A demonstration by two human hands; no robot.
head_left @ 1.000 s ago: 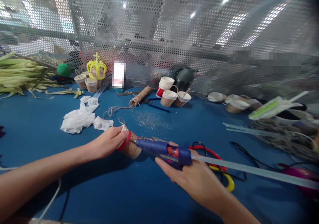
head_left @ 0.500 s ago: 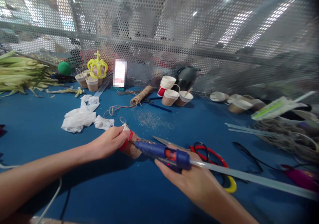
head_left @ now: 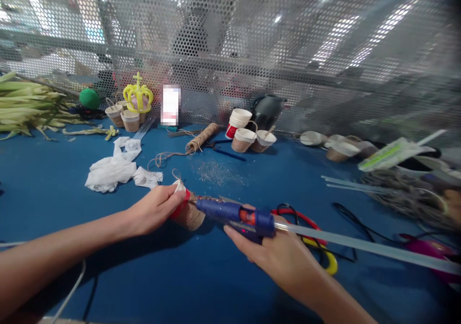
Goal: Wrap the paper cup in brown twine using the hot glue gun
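Between the thumb and fingers of my left hand is the white rim of a small paper cup, tipped on its side and partly wrapped in twine over a red band. A loop of twine sticks up from its rim. My right hand is wrapped round a blue hot glue gun, with a long clear glue stick running out of its back. The gun's nozzle is at the cup's side, by the edge of the red band. Scissors with red and yellow handles lie partly hidden behind my right hand.
Crumpled white cloth lies left of the cup. A twine roll, pliers and twine-wrapped cups stand or lie farther back. Grey cord and loose glue sticks are at right. A perforated metal screen rises behind.
The glue gun's nozzle has moved slightly up along the cup, closer to the red band. The whole view has shifted a little. Both hands keep their holds.
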